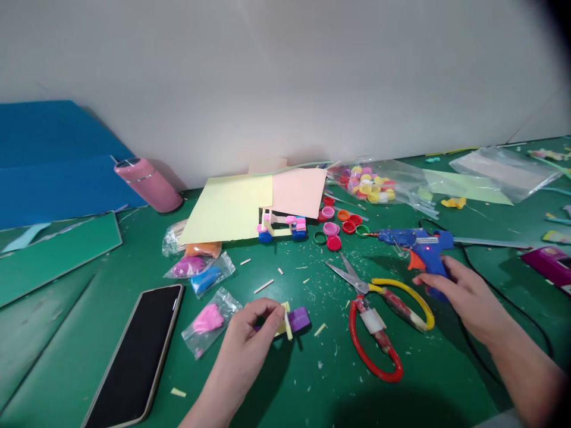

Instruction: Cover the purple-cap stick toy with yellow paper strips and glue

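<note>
My left hand [250, 334] is closed in a pinch on a small pale yellow strip [288, 327]. Right behind the strip lies a purple block [298, 320]; whether the fingers touch it is hidden. My right hand [468, 294] has its fingers at the handle of a blue glue gun [419, 239] with an orange trigger, its nozzle pointing left. Between the two hands, scissors [362, 288] with one red and one yellow handle lie with blades slightly apart. Farther back stands a small model car [282, 227] with pink and blue parts.
A phone [134, 356] lies at the left, near bags of coloured clay [209, 320]. Beyond are a pink bottle [149, 184], yellow paper [227, 205], coloured rings [343, 226] and a bag of caps [368, 184]. The glue gun's black cord [504, 303] runs beside my right arm.
</note>
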The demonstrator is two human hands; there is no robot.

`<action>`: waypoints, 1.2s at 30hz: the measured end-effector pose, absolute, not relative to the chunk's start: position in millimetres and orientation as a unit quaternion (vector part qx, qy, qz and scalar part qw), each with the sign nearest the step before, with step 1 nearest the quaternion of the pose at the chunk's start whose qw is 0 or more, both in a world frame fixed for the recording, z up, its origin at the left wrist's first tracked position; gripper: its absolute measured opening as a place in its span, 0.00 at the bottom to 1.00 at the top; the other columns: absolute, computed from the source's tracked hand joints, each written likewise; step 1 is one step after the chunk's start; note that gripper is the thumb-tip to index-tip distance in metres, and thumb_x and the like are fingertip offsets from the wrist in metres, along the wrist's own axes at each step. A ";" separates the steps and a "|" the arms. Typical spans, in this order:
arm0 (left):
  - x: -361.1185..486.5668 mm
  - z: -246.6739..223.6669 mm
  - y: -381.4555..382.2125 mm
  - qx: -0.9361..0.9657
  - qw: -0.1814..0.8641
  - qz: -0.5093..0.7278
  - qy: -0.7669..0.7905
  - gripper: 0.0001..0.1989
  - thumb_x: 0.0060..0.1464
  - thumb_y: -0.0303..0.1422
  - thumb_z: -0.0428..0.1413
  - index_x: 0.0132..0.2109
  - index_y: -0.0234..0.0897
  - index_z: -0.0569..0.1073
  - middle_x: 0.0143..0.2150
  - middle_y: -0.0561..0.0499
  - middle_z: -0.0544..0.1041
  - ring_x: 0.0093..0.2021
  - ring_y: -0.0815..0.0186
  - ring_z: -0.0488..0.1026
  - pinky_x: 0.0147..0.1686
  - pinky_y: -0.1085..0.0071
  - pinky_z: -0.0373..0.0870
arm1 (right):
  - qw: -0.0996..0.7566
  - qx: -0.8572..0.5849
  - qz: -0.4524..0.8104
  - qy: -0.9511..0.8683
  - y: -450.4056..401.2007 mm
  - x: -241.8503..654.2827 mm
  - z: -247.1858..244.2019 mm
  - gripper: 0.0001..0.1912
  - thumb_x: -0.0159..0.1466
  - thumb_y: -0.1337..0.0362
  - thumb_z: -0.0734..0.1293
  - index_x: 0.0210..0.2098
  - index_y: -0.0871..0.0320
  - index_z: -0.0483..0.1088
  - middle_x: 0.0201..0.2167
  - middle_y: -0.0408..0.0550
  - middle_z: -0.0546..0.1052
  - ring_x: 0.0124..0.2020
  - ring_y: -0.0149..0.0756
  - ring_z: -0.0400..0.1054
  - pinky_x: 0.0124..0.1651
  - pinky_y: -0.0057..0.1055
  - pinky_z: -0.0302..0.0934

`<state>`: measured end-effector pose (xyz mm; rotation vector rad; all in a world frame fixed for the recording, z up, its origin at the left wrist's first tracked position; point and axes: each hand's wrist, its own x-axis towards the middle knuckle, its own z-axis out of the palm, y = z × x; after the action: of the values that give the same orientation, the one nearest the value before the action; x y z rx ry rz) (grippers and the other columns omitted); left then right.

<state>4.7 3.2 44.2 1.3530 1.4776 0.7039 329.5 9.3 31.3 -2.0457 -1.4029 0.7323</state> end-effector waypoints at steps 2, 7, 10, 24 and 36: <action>4.3 43.7 3.2 0.555 0.489 0.289 0.608 0.13 0.51 0.40 0.51 0.25 0.36 0.69 0.22 0.55 0.63 0.24 0.69 0.57 0.23 0.74 0.52 | 0.347 -0.669 0.433 -0.494 0.6 313.1 42.1 0.10 0.59 0.57 0.60 0.36 0.56 0.63 0.27 0.50 0.73 0.30 0.39 0.68 0.30 0.30 0.60; 5.3 44.1 2.7 0.544 0.495 0.294 0.611 0.13 0.51 0.39 0.51 0.26 0.35 0.70 0.21 0.55 0.63 0.23 0.70 0.57 0.23 0.74 0.52 | 0.341 -0.547 0.580 -0.499 -22.7 270.3 49.7 0.15 0.60 0.55 0.60 0.41 0.58 0.63 0.17 0.41 0.66 0.21 0.32 0.60 0.27 0.30 0.56; 5.4 44.8 2.0 0.542 0.498 0.299 0.607 0.14 0.50 0.40 0.51 0.24 0.35 0.70 0.20 0.56 0.63 0.22 0.70 0.56 0.22 0.75 0.52 | 0.313 -0.529 0.614 -0.495 -33.2 253.7 44.2 0.18 0.59 0.53 0.61 0.44 0.57 0.62 0.18 0.40 0.66 0.21 0.32 0.59 0.28 0.29 0.56; 5.2 45.6 1.3 0.550 0.497 0.301 0.599 0.14 0.51 0.38 0.51 0.24 0.35 0.70 0.20 0.54 0.63 0.23 0.69 0.58 0.22 0.75 0.53 | 0.351 -0.546 0.604 -0.462 -38.2 231.0 41.4 0.19 0.59 0.54 0.63 0.46 0.56 0.64 0.19 0.38 0.61 0.20 0.28 0.54 0.24 0.26 0.56; 5.5 47.3 1.1 0.549 0.496 0.288 0.608 0.15 0.51 0.40 0.50 0.24 0.36 0.69 0.21 0.54 0.62 0.23 0.68 0.57 0.23 0.74 0.52 | 0.322 -0.541 0.611 -0.479 -36.1 232.0 32.3 0.19 0.60 0.55 0.62 0.47 0.56 0.63 0.21 0.41 0.64 0.21 0.29 0.54 0.22 0.25 0.55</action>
<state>5.5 1.1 47.3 1.3314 1.4734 0.6975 232.0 -36.1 32.3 -1.4209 -1.2582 1.6039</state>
